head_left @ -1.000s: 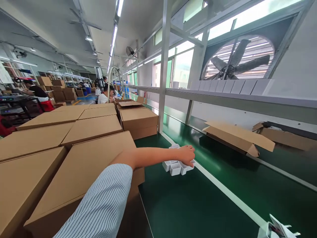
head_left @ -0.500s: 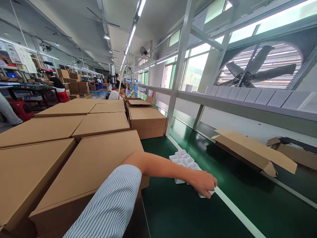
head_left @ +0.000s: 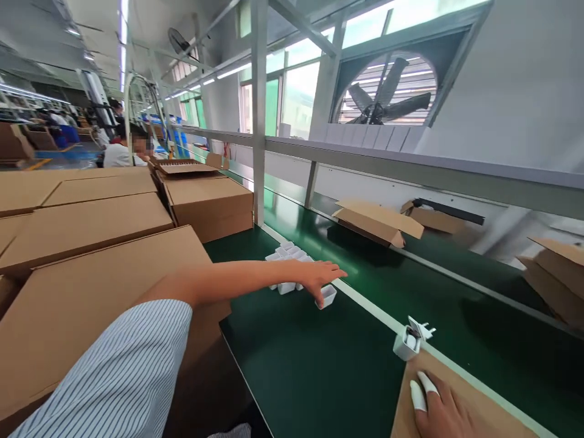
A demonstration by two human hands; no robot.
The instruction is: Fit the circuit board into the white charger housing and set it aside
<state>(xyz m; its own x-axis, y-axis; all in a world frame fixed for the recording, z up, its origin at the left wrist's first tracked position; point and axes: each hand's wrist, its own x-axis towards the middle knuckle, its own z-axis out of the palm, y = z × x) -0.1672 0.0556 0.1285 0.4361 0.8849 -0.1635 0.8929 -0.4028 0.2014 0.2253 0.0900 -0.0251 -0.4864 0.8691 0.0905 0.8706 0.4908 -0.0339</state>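
Note:
My left hand [head_left: 322, 280] reaches across the green work surface with its fingers stretched out. Its thumb is beside a small white open-topped box [head_left: 329, 295]; whether they touch I cannot tell. Behind the wrist, several similar white boxes [head_left: 287, 250] stand in a cluster, partly hidden by my forearm. At the lower right, my right hand [head_left: 440, 404] lies on a flat brown cardboard piece [head_left: 408, 398], fingers extended, white covers on two fingertips. Just beyond those fingertips stands another white box [head_left: 406, 345], holding white parts; a white piece with plug-like prongs [head_left: 424, 330] sticks out.
Large brown cartons [head_left: 114, 267] fill the left side. A metal post [head_left: 258, 121] rises from the bench beside a closed carton [head_left: 210, 207]. Open cardboard pieces [head_left: 378, 219] lie across the green belt [head_left: 438, 292]. Farther back sits a person in white [head_left: 121, 152].
The view has swung right, bringing my right hand, the cardboard under it and the filled white box into sight. My left fingers, earlier closed around a white box, are now spread.

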